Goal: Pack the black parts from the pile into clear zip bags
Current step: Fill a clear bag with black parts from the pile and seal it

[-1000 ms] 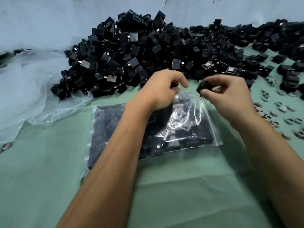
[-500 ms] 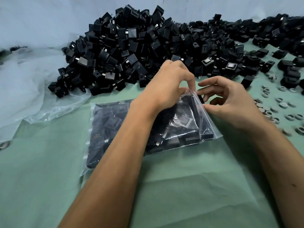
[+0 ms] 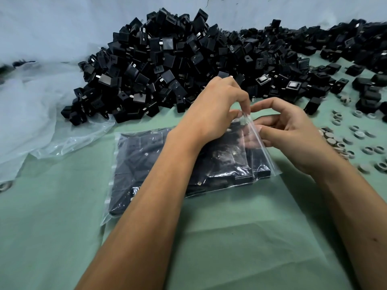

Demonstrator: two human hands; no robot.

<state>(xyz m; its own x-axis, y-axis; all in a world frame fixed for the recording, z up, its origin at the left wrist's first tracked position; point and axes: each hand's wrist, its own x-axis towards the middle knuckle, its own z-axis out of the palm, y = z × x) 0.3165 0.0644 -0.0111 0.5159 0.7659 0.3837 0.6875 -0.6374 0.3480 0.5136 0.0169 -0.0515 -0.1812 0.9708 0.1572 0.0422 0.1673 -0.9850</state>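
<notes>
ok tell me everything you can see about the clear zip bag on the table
The clear zip bag is thin, glossy, see-through plastic, lying flat on the green table cover just in front of the pile of black parts. It is packed with black parts that show through its wrinkled skin. Its mouth edge on the right side is lifted: the left hand pinches the top corner, and the right hand pinches the edge a little lower. The left forearm crosses over its middle.
</notes>
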